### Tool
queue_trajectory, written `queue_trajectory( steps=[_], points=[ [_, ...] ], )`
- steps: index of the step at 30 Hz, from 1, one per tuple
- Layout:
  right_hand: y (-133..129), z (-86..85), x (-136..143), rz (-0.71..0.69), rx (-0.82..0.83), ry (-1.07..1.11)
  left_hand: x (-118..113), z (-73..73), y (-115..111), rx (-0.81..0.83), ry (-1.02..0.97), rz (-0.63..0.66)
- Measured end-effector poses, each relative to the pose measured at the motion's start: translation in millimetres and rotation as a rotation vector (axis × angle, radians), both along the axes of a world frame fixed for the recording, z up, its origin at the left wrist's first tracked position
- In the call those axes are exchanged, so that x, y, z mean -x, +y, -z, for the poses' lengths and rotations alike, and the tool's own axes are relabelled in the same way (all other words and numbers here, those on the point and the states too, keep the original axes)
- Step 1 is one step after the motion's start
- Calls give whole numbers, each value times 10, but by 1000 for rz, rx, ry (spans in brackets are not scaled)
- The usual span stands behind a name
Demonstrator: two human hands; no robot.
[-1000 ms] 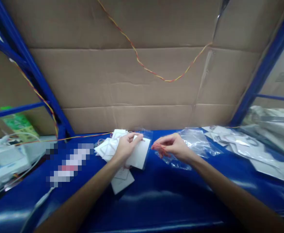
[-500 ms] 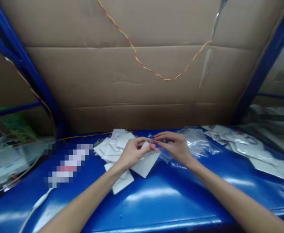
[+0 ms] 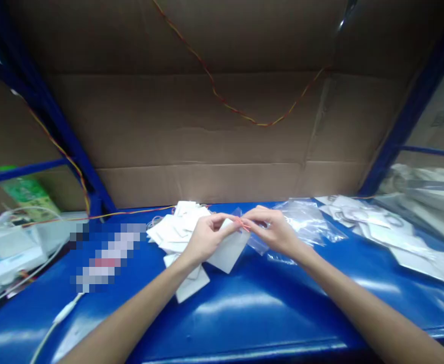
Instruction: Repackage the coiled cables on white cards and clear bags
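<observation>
My left hand [image 3: 205,236] is closed in a pinch at the top corner of a white square card [image 3: 229,254], which hangs tilted below the fingers. A thin pinkish-red cord [image 3: 244,226] shows at that corner, between the two hands. My right hand [image 3: 274,231] pinches the cord, its fingertips nearly touching those of the left. Just left of the held card lies a loose pile of similar white cards [image 3: 170,235], with thin strings at its back edge. Fingers partly hide how the cord meets the card.
Clear plastic bags [image 3: 307,222] lie behind my right hand on the blue table [image 3: 240,323]. Bagged white cards [image 3: 386,230] spread at the right. A blurred-out object with a white cable [image 3: 64,313] is at left. Cardboard [image 3: 206,126] stands behind, crossed by a twisted red-yellow wire [image 3: 225,105].
My right hand has come slightly left and in, so the fingertips of both hands now nearly meet at the cord. The held card has shifted a little. The cardboard backdrop looks darker.
</observation>
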State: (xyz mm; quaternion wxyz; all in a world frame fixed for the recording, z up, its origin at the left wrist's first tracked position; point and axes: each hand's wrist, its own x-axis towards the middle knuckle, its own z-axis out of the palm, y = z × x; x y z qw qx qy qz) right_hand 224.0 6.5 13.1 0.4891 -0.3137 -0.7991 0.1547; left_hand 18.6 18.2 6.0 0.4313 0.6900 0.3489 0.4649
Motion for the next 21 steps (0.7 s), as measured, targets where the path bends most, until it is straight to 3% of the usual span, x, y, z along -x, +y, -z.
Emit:
queue_trajectory(
  steps=[4,9,15,21],
  points=[
    [-75,-33,38,-35,187,75,0,2,8,-18,25,-30],
    [-94,-7,68,-68,229,60,-3,18,10,0,34,-48],
    [-59,38,58,8,181,42,-17,49,14,-24,30,9],
    [-83,-18,81,86,54,94,-12,24,20,13,-7,-69]
  ],
)
